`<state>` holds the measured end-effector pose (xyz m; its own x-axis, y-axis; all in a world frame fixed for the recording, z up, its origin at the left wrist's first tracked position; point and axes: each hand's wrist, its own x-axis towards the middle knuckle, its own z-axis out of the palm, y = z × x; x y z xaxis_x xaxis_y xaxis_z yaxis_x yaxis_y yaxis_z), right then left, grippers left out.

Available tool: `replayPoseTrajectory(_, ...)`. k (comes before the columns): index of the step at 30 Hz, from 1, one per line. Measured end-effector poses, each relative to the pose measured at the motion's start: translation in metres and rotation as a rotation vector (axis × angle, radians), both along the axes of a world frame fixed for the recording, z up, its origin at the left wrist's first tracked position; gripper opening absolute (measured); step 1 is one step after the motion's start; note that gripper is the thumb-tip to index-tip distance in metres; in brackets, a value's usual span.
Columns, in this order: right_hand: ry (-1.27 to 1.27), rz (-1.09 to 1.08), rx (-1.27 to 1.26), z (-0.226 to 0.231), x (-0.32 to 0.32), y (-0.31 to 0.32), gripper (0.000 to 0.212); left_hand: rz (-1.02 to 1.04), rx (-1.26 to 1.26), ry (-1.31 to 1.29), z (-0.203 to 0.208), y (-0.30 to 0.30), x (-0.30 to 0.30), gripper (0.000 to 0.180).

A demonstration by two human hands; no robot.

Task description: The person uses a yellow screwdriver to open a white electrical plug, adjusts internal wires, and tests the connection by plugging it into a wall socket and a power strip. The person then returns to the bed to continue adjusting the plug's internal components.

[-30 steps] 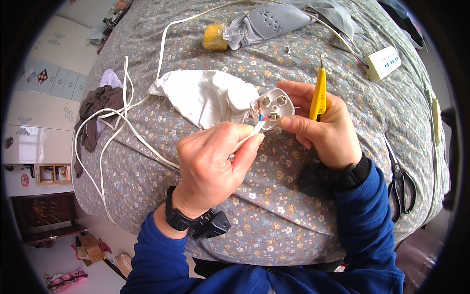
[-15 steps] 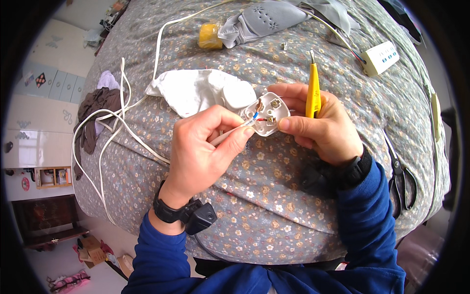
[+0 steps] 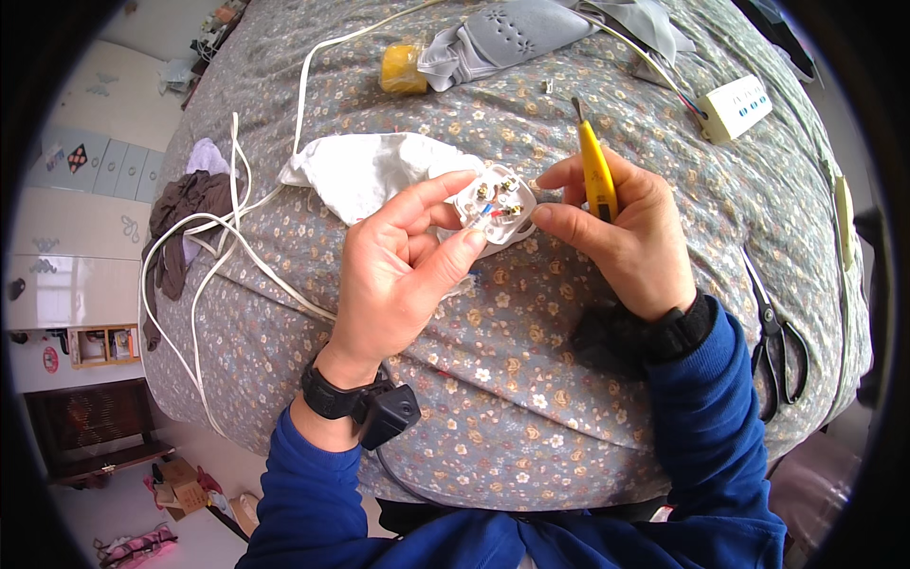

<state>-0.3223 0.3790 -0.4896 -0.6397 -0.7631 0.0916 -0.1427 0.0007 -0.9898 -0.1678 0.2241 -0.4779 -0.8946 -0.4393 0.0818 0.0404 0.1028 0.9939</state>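
An opened white electrical plug shows metal terminals and short blue and red wires inside. My left hand grips it from the left, thumb by the wire ends and fingers along its far edge. My right hand is closed round a yellow screwdriver, its tip pointing up and away from me. Thumb and forefinger of that hand come close to the plug's right edge; whether they touch it I cannot tell. Behind the plug lies a white cloth.
Flowered fabric spreads under everything. White cable loops on the left near a brown cloth. Black scissors lie at right. Farther off are a grey fabric bundle, a yellow roll and a white box with wires.
The plug has shifted slightly left and turned, with my left fingers now around its edge. My right fingers have come off its face, and the screwdriver now leans left.
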Motion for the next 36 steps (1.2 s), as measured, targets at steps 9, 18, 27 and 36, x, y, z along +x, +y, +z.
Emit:
replayPoseTrajectory(9,0.359,-0.039,-0.087,-0.003,0.006,-0.001,0.016,0.008,-0.026,0.01,0.0,0.006,-0.002,0.049)
replayPoseTrajectory(18,0.461,-0.049,-0.097,-0.001,0.005,-0.001,0.01,0.067,-0.252,0.046,-0.002,0.006,0.001,0.048)
replayPoseTrajectory(27,-0.298,0.167,-0.114,0.0,0.002,0.002,0.013,0.119,-0.451,0.055,-0.002,0.008,0.003,0.047)
replayPoseTrajectory(36,-0.443,0.09,-0.061,0.002,0.009,0.001,0.016,0.079,-0.625,0.114,0.003,0.01,0.0,0.047)
